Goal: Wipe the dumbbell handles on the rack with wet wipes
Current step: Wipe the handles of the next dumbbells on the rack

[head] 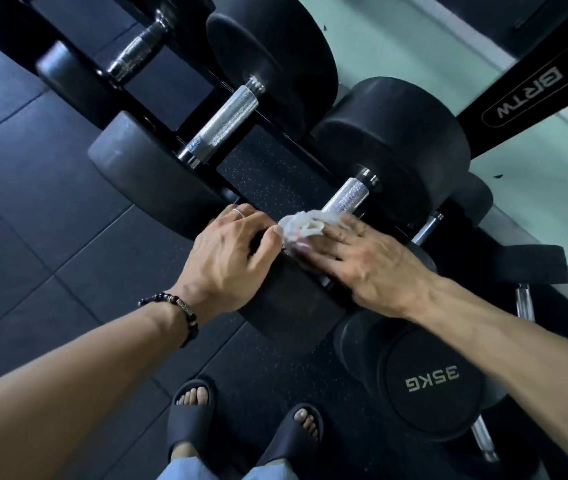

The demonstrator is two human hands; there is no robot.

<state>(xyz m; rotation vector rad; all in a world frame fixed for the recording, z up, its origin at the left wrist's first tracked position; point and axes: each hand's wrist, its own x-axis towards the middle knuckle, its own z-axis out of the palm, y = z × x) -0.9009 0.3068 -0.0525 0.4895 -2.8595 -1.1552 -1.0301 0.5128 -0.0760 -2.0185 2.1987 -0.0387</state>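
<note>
I am in the middle of wiping one dumbbell handle point(346, 195) on the rack point(241, 88). My right hand point(362, 258) lies over the near end of that knurled bar with the wet wipe point(298, 230) bunched under its fingers, which curl over the wipe and press it to the metal. My left hand point(227, 251) rests on the near head point(286, 306) of the same dumbbell, fingers curled over its edge to steady it, thumb tip close by the wipe; whether it touches the wipe I cannot tell.

Only the far part of this handle shows bare and bright, so I judge the wipe has yet to run along it. The next move calls for sliding the wipe up the bar toward the far head point(397, 147), with some twist to reach the underside. After that, the neighbouring handle point(222, 123) and the one beyond it point(137, 50) appear to be waiting.

The near end of the handle is hidden under my hand and the wipe. The furthest handle is blurred. A dumbbell marked 35KG point(431, 379) lies low on the right, its bar mostly cut off.
</note>
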